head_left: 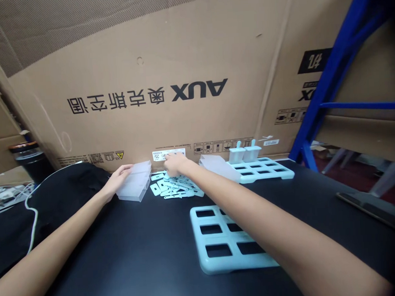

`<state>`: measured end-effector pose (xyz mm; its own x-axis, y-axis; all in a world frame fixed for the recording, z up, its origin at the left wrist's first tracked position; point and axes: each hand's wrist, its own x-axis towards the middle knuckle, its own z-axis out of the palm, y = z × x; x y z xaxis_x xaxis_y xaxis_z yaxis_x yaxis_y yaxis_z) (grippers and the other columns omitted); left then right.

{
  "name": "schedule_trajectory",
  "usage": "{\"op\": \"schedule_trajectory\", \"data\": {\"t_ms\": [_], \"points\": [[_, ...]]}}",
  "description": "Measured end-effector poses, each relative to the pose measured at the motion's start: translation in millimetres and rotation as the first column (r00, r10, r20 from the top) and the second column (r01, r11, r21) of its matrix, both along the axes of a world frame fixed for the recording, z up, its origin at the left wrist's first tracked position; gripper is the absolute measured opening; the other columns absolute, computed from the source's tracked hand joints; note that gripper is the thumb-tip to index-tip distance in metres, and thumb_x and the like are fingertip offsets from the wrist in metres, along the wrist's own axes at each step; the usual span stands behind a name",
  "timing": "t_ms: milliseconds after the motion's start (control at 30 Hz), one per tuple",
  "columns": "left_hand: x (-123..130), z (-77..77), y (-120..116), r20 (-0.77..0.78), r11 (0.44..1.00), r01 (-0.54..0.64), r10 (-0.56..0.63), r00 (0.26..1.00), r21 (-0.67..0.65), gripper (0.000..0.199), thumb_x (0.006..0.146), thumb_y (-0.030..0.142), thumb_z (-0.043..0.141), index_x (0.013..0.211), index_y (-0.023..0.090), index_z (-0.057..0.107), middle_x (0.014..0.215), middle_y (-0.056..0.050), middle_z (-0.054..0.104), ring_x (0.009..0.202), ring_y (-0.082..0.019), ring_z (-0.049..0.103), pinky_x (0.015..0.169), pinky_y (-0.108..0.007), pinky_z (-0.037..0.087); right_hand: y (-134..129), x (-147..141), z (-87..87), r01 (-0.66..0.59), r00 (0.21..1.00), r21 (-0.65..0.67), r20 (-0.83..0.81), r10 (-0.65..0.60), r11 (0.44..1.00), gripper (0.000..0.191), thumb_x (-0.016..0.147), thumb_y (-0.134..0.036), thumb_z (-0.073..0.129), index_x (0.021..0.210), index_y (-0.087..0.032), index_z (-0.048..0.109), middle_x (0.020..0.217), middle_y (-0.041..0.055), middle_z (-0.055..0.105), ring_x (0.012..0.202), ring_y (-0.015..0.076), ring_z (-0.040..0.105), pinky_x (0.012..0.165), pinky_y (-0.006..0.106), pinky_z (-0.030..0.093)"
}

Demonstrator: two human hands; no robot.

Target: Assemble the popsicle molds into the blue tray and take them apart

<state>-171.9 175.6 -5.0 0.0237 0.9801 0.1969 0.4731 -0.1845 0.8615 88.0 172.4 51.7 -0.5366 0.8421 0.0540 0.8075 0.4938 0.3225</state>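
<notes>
My left hand [119,179] grips the left side of a translucent plastic ice-pop mould block [135,182], its fingers resting along the upper edge. Right of that block lies a loose heap of light blue ice-pop sticks [179,188] with slotted bases. My right hand [174,164] is over the back of this heap, fingers curled downward. Whatever its fingertips hold is hidden. Beneath my right forearm, a light blue frame [213,237] with rectangular openings lies on the black table, partly covered by the arm.
Behind my right arm is another translucent mould block [220,166]. A second light blue frame [268,168] carries two moulds with sticks [244,154]. A cardboard box [166,57] walls off the back. Black cloth [70,185], a dark cup [31,161] and a blue metal post [326,79] stand at the sides.
</notes>
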Motion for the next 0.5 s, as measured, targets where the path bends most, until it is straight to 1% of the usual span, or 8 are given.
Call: {"op": "schedule_trajectory", "data": {"t_ms": [100, 200, 267, 300, 333, 400, 433, 500], "points": [[-5, 3.8, 2, 0.044, 1.0, -0.023, 0.023, 0.999, -0.001, 0.048, 0.082, 0.052, 0.056, 0.123, 0.027, 0.057, 0.119, -0.007, 0.064, 0.11, -0.026, 0.061, 0.081, -0.034, 0.052, -11, 19, 25.5, -0.026, 0.999, 0.084, -0.045, 0.03, 0.996, 0.035, 0.089, -0.026, 0.04, 0.11, -0.014, 0.066, 0.121, 0.0155, 0.06, 0.11, 0.0285, 0.053, 0.087, 0.04, 0.042], [-7, 13.8, 1, 0.032, 0.987, -0.074, 0.071, 0.997, 0.143, 0.044, 0.081, 0.053, 0.057, 0.114, 0.024, 0.06, 0.118, -0.007, 0.063, 0.11, -0.026, 0.06, 0.08, -0.033, 0.052, -27, 59, 57.5, -0.009, 0.983, 0.24, -0.176, 0.053, 0.971, 0.033, 0.088, -0.022, 0.035, 0.098, -0.015, 0.066, 0.104, 0.0127, 0.066, 0.094, 0.0243, 0.058, 0.076, 0.034, 0.041], [0, 25.3, -5, 0.001, 0.961, -0.082, 0.085, 0.996, 0.264, 0.038, 0.081, 0.052, 0.057, 0.104, 0.022, 0.062, 0.111, -0.006, 0.065, 0.104, -0.025, 0.061, 0.081, -0.033, 0.051, -38, 97, 72.6, 0.078, 0.954, 0.335, -0.297, 0.027, 0.939, 0.029, 0.086, -0.021, 0.036, 0.091, -0.016, 0.064, 0.095, 0.0101, 0.066, 0.087, 0.0223, 0.057, 0.071, 0.032, 0.04], [6, 32.3, -12, -0.011, 0.952, -0.064, 0.071, 0.997, 0.298, 0.035, 0.082, 0.051, 0.057, 0.1, 0.021, 0.063, 0.106, -0.005, 0.066, 0.1, -0.024, 0.061, 0.081, -0.033, 0.051, -44, 119, 76.1, 0.15, 0.927, 0.36, -0.374, -0.005, 0.921, 0.027, 0.086, -0.022, 0.037, 0.089, -0.017, 0.063, 0.093, 0.009, 0.066, 0.084, 0.0217, 0.057, 0.07, 0.031, 0.039], [15, 39.8, -20, -0.005, 0.946, -0.04, 0.043, 0.999, 0.32, 0.033, 0.082, 0.05, 0.056, 0.096, 0.02, 0.062, 0.101, -0.005, 0.066, 0.096, -0.023, 0.061, 0.08, -0.033, 0.05, -49, 141, 76.2, 0.238, 0.884, 0.381, -0.465, -0.037, 0.893, 0.026, 0.085, -0.023, 0.038, 0.089, -0.018, 0.063, 0.092, 0.0082, 0.066, 0.083, 0.0216, 0.056, 0.07, 0.031, 0.039], [38, 54.5, -43, -0.013, 0.939, 0.062, -0.061, 0.998, 0.339, 0.027, 0.084, 0.045, 0.055, 0.09, 0.019, 0.06, 0.092, -0.004, 0.065, 0.09, -0.021, 0.06, 0.08, -0.033, 0.05, -55, 187, 66.1, 0.426, 0.744, 0.366, -0.663, -0.09, 0.827, 0.025, 0.084, -0.024, 0.04, 0.093, -0.019, 0.062, 0.091, 0.007, 0.066, 0.082, 0.0214, 0.057, 0.073, 0.032, 0.041], [51, 61.1, -56, -0.045, 0.935, 0.135, -0.128, 0.991, 0.328, 0.025, 0.084, 0.043, 0.055, 0.087, 0.019, 0.06, 0.085, -0.003, 0.063, 0.086, -0.021, 0.06, 0.08, -0.033, 0.049, -56, 209, 56.6, 0.508, 0.658, 0.325, -0.744, -0.116, 0.798, 0.025, 0.082, -0.024, 0.041, 0.096, -0.019, 0.061, 0.091, 0.0073, 0.065, 0.082, 0.0212, 0.057, 0.075, 0.033, 0.042], [78, 71.8, -86, -0.115, 0.9, 0.313, -0.291, 0.95, 0.305, 0.022, 0.086, 0.04, 0.054, 0.084, 0.019, 0.059, 0.078, -0.001, 0.06, 0.079, -0.019, 0.058, 0.077, -0.032, 0.048, -54, 249, 32.0, 0.64, 0.491, 0.188, -0.845, -0.21, 0.745, 0.026, 0.078, -0.025, 0.046, 0.099, -0.017, 0.06, 0.093, 0.009, 0.064, 0.084, 0.0221, 0.057, 0.078, 0.035, 0.044]]}}
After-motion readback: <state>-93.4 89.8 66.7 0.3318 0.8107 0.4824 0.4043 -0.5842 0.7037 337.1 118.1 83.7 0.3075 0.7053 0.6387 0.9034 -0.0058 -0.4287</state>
